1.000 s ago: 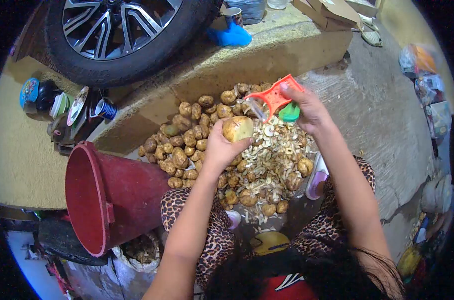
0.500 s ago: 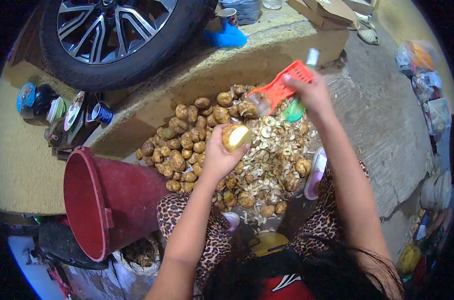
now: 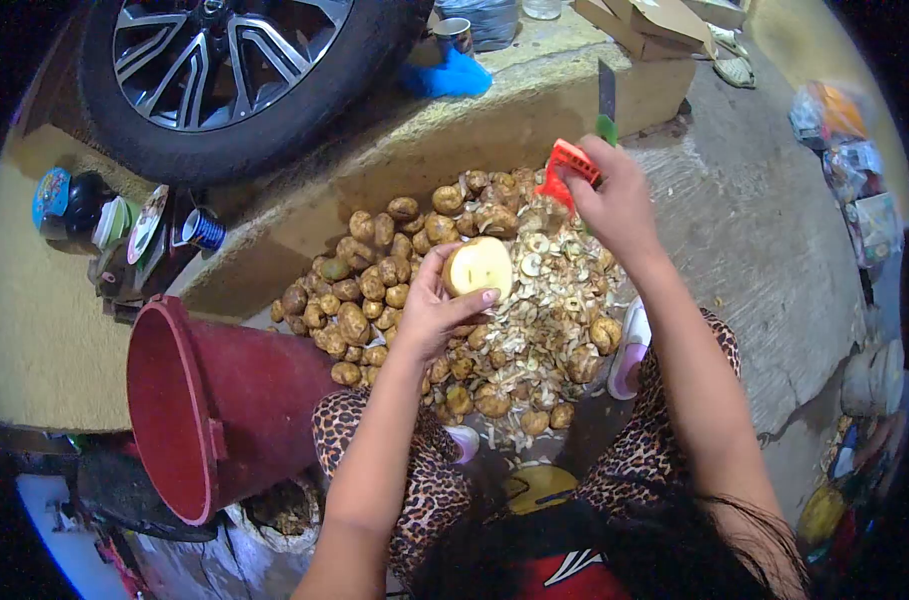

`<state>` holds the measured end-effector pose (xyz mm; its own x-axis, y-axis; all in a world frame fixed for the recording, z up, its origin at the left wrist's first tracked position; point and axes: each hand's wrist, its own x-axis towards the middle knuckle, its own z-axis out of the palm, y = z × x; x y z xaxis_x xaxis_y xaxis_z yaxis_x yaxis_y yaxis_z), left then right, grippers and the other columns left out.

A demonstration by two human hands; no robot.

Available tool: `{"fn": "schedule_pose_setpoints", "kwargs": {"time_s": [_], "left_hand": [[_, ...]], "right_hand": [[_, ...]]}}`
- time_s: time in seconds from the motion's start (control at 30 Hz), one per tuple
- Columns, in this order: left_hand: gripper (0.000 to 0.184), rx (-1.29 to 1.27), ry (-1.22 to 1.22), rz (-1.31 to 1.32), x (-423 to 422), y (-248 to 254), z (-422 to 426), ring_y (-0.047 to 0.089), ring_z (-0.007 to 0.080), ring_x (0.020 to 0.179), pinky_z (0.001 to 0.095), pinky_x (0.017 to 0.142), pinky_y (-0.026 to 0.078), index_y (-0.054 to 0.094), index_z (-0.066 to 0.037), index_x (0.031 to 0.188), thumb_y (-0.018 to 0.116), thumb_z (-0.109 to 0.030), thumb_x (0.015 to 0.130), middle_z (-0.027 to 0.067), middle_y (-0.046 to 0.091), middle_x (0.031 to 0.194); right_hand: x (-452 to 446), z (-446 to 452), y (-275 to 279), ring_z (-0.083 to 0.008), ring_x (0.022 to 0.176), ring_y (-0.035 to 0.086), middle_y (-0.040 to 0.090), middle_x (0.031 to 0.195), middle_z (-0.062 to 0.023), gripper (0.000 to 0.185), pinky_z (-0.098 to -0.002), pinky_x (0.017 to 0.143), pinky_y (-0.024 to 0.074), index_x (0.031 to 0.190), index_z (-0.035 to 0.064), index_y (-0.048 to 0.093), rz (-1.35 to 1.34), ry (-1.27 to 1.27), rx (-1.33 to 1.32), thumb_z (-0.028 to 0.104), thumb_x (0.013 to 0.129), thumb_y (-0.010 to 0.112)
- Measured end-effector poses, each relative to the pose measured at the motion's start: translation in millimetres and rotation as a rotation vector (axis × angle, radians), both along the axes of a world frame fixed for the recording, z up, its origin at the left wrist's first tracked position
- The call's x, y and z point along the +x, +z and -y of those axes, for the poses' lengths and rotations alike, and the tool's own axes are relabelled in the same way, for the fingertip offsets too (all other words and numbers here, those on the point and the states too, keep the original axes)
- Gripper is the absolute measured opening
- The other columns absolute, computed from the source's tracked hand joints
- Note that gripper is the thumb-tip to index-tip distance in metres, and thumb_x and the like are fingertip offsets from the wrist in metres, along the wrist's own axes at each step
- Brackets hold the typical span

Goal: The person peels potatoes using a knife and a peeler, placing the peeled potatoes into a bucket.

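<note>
A potato [image 3: 480, 268] with a pale, flat cut face turned up rests in my left hand [image 3: 436, 308], the fingers curled round it and the thumb at its lower edge. My right hand [image 3: 614, 195] is closed on a red-orange peeler [image 3: 566, 170]. The same hand also holds a knife [image 3: 606, 100] with a green handle, its blade pointing up and away. Below both hands lie pale peelings [image 3: 544, 330], with brown unpeeled potatoes [image 3: 354, 325] heaped to the left of them.
A dark red bucket [image 3: 244, 400] lies tilted at the left. Behind the heap runs a concrete step [image 3: 534, 120] carrying a car wheel [image 3: 214, 150], a cup [image 3: 454, 36] and a blue bag [image 3: 449, 75]. Plastic bags [image 3: 854, 165] are at the right.
The potato has turned so that its cut face shows fully. My right hand has swung the peeler upright and the knife blade now points upward.
</note>
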<state>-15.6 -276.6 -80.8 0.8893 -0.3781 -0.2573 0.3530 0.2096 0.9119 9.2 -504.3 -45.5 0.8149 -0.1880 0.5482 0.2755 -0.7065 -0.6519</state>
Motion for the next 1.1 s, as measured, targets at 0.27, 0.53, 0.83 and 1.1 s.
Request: {"fn": "schedule_pose_setpoints", "kwargs": {"time_s": [0.27, 0.53, 0.83, 1.1], "left_hand": [[0.059, 0.222, 0.026, 0.234, 3, -25, 3, 0.055, 0.0138, 0.091, 0.0281, 0.081, 0.046, 0.044, -0.006, 0.108, 0.077, 0.0, 0.059, 0.0043, 0.055, 0.1], [0.054, 0.715, 0.043, 0.453, -1, -12, 8, 0.056, 0.015, 0.087, 0.0282, 0.079, 0.046, 0.048, -0.003, 0.104, 0.078, -0.01, 0.06, 0.0076, 0.057, 0.098], [0.046, 0.73, 0.145, 0.63, -3, -12, 6, 0.054, 0.0166, 0.078, 0.0302, 0.072, 0.046, 0.046, -0.003, 0.092, 0.077, -0.009, 0.059, 0.0084, 0.054, 0.084], [0.048, 0.718, 0.167, 0.627, -2, -15, 8, 0.054, 0.0167, 0.079, 0.0289, 0.072, 0.045, 0.047, -0.003, 0.092, 0.08, -0.013, 0.058, 0.0078, 0.053, 0.086]], "right_hand": [[11, 10, -17, -0.0131, 0.06, 0.053, 0.057, 0.064, -0.0071, 0.022, -0.0278, 0.057, 0.0417, 0.079, 0.0021, 0.058, -0.149, 0.104, 0.424, 0.021, 0.072, 0.066], [4, -14, -14, -0.0086, 0.063, 0.055, 0.06, 0.071, -0.0015, 0.022, -0.0245, 0.059, 0.0453, 0.083, 0.0025, 0.059, -0.269, 0.282, 0.894, 0.017, 0.071, 0.071], [19, 10, -34, -0.01, 0.064, 0.057, 0.061, 0.074, -0.0028, 0.016, -0.0264, 0.06, 0.0475, 0.083, 0.003, 0.058, -0.241, -0.013, 0.638, 0.013, 0.075, 0.067], [4, -28, -40, -0.0126, 0.069, 0.06, 0.062, 0.079, -0.0047, 0.013, -0.026, 0.063, 0.0482, 0.088, 0.0031, 0.058, -0.604, 0.332, 1.151, 0.01, 0.078, 0.064]]}}
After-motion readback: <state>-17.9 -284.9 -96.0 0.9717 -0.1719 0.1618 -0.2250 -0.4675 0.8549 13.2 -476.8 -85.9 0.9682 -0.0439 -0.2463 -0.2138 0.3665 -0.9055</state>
